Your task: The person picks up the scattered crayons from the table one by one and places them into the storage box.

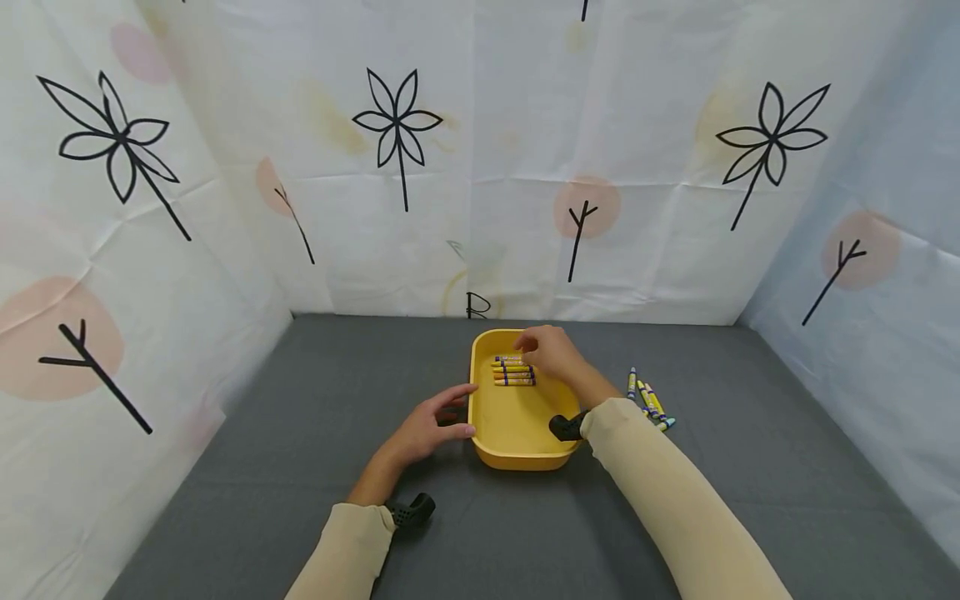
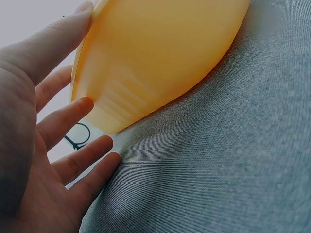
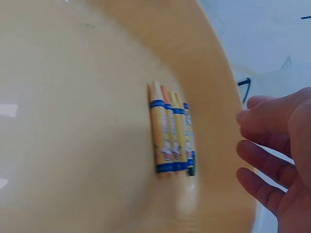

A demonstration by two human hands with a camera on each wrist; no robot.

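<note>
A yellow tray (image 1: 510, 437) stands on the grey mat, and its outer wall (image 2: 160, 53) fills the left wrist view. Several yellow and orange crayons (image 1: 513, 372) lie side by side in its far half, seen close as crayons (image 3: 172, 133) in the right wrist view. My right hand (image 1: 547, 350) hovers over the tray's far end just above the crayons, fingers (image 3: 265, 162) loosely bent and holding nothing. My left hand (image 1: 438, 421) rests against the tray's left side with straight fingers (image 2: 73, 116) touching the wall.
A small pile of loose crayons (image 1: 648, 400) lies on the mat right of the tray. Patterned paper walls (image 1: 480, 167) close in the back and both sides. The grey mat (image 1: 300, 433) spreads left and front.
</note>
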